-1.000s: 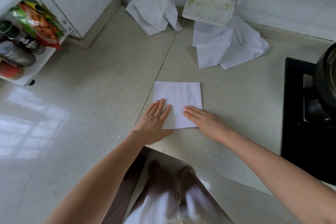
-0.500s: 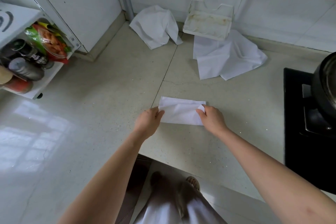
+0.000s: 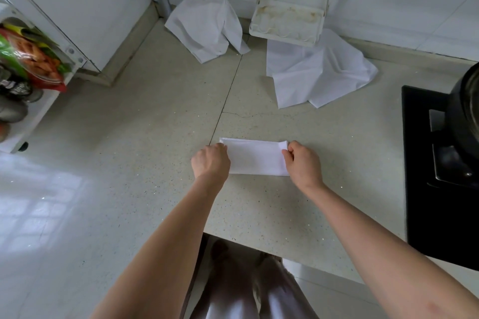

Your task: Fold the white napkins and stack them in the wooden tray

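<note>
A white napkin (image 3: 255, 156) lies on the speckled counter (image 3: 155, 124) as a narrow folded rectangle. My left hand (image 3: 211, 162) pinches its left end and my right hand (image 3: 302, 160) pinches its right end, near the far corners. Two unfolded white napkins lie further back: one crumpled napkin (image 3: 207, 26) by the wall corner and one spread napkin (image 3: 316, 72) to the right. A white tray (image 3: 287, 21) stands against the back wall, partly on the spread napkin. No wooden tray can be made out.
A black hob (image 3: 440, 202) with a dark pot (image 3: 466, 116) takes up the right side. A white rack (image 3: 26, 72) with snack bags and bottles stands at the left. The counter's front edge runs just below my forearms.
The napkin was a flat square under my open palms. My hands took its near edge and brought it over to the far edge, halving it into a narrow rectangle.
</note>
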`<move>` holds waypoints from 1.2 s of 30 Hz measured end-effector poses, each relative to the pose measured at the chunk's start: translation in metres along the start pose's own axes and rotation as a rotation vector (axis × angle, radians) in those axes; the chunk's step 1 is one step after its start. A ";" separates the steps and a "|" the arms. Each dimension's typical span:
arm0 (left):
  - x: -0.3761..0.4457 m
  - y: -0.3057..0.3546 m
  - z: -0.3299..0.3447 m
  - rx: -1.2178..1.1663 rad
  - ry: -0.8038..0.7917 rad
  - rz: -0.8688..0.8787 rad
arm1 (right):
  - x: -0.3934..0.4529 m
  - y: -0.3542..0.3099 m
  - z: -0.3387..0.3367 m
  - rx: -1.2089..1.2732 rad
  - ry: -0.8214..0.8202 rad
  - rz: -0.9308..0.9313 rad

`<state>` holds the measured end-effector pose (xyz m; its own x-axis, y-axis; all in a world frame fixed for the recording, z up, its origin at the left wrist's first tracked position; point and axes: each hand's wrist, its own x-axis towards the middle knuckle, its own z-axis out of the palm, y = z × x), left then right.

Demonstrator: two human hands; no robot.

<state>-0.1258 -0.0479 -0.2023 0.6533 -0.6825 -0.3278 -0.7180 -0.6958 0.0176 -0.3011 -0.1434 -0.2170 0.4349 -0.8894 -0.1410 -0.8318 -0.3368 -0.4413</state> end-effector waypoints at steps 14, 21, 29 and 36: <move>0.008 0.007 0.000 0.112 -0.008 0.054 | -0.006 -0.009 0.019 -0.360 0.200 -0.141; 0.010 0.009 -0.001 0.119 -0.043 0.066 | -0.015 0.009 0.034 -0.265 -0.119 -0.422; 0.010 0.008 -0.004 0.126 -0.057 0.105 | -0.019 -0.011 0.043 -0.335 -0.083 -0.270; 0.005 0.002 0.017 -0.137 0.422 0.410 | -0.018 -0.012 0.050 -0.327 -0.104 -0.231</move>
<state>-0.1276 -0.0486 -0.2195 0.3884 -0.9116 0.1345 -0.9126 -0.3602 0.1936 -0.2815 -0.1075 -0.2534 0.6412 -0.7489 -0.1673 -0.7670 -0.6188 -0.1695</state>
